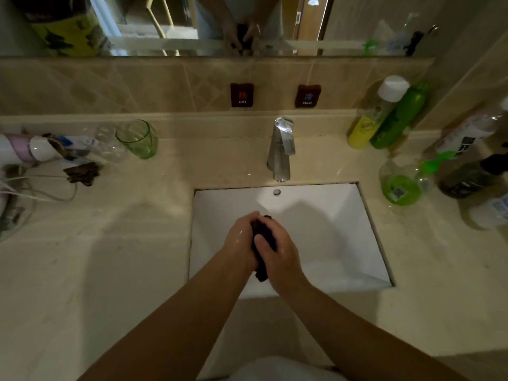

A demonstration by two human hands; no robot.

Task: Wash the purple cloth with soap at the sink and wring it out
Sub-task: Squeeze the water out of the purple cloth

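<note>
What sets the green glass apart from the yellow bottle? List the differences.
The green glass stands left of the faucet; the yellow bottle stands to its right. The glass is open-topped; the bottle wears a white cap. The glass is short and see-through green; the bottle is taller, with a yellow label. Both rest on the counter, near the back wall.
</note>
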